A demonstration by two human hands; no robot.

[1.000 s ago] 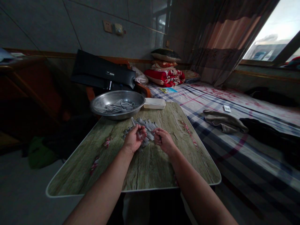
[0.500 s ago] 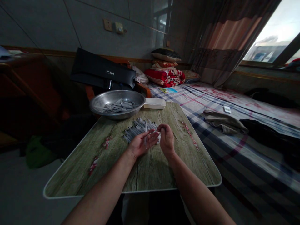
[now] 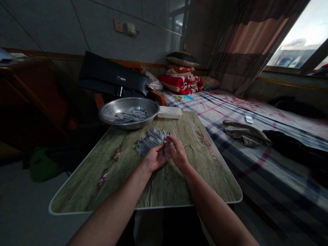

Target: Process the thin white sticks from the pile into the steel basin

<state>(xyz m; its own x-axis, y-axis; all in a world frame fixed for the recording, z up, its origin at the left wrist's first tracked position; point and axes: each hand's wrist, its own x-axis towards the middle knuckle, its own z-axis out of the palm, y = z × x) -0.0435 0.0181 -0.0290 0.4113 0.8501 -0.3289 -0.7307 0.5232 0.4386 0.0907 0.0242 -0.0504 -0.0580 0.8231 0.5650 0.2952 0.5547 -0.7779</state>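
Note:
Held palm up over the front of the pile, my left hand [image 3: 156, 160] grips a thin, pale pen-like tube [image 3: 162, 156] that stands nearly upright against its fingers. My right hand [image 3: 178, 153] comes in from the right, fingers bent together at the upper end of this tube, touching the left fingers. Whether a small part sits between the right fingertips is hidden. Just beyond both hands lies a pile of similar grey translucent tubes [image 3: 150, 140] with dark ends, side by side on the wood-patterned table [image 3: 123, 181].
A wide steel basin [image 3: 106, 119] holding many more tubes stands at the table's back left. Beside it is a white plastic tray [image 3: 169, 115]. The bed [image 3: 212, 112] with a checked sheet runs along the right. A black padded thing [image 3: 112, 75] leans behind the basin.
My right hand has moved left and closed in on the tube, so both hands now meet. My left hand has barely shifted. The pile and basin look the same.

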